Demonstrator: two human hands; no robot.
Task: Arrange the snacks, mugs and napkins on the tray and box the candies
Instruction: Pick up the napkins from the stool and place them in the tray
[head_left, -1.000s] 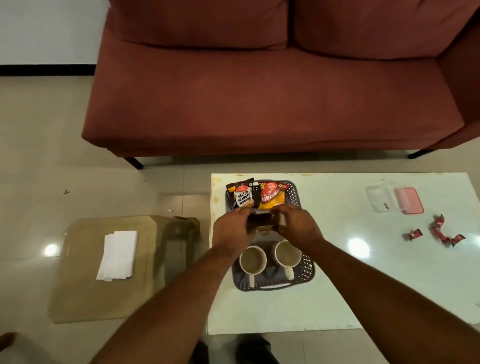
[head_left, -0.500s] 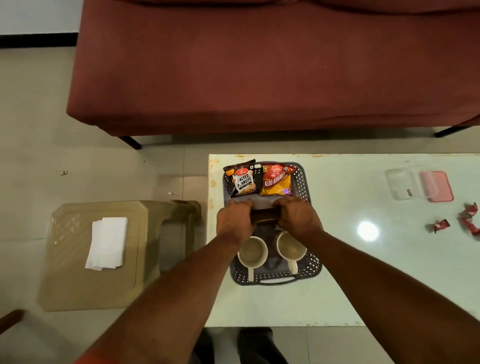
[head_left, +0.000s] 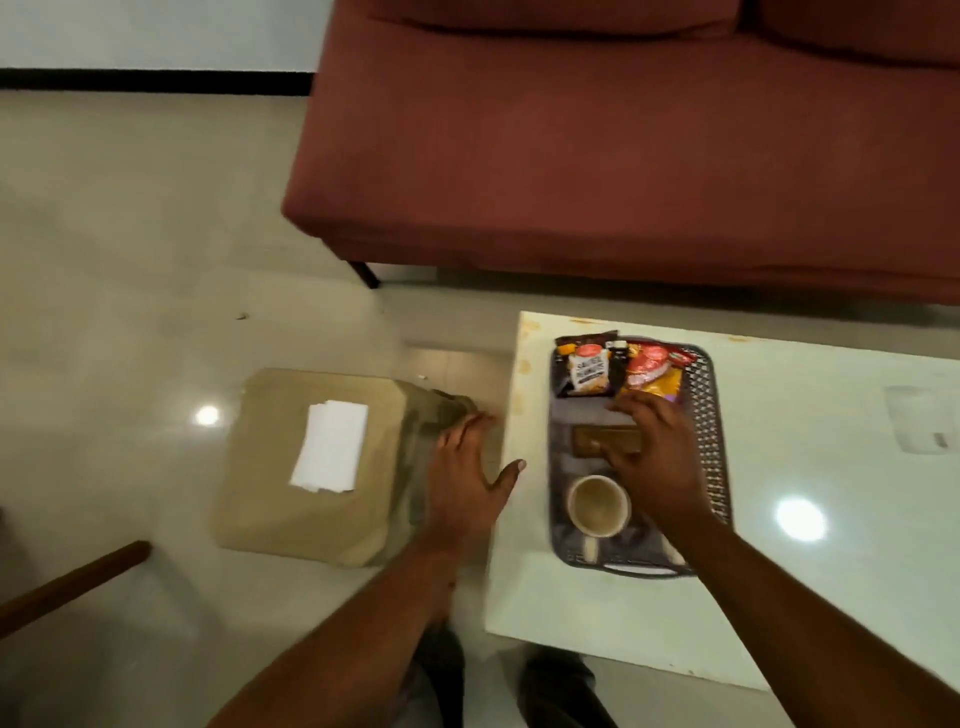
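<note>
Half a second ago both hands gripped the brown packet (head_left: 605, 440) over the middle of the tray (head_left: 712, 415); now the left hand (head_left: 466, 480) has let go and hangs off the table's (head_left: 831, 457) left edge, fingers spread and empty, toward the beige stool (head_left: 270, 499) that carries the white napkins (head_left: 331, 446). The right hand (head_left: 657, 457) stays over the packet, fingers loosely spread and touching it; whether it grips I cannot tell. The packet lies flat mid-tray, between the snacks at the far end and one visible mug (head_left: 597, 505) at the near end. The peanut bag (head_left: 587, 368) shows blurred white lettering; the red-and-yellow bag (head_left: 652, 370) beside it is unreadable. A clear box (head_left: 922, 423) sits near the table's right edge.
</note>
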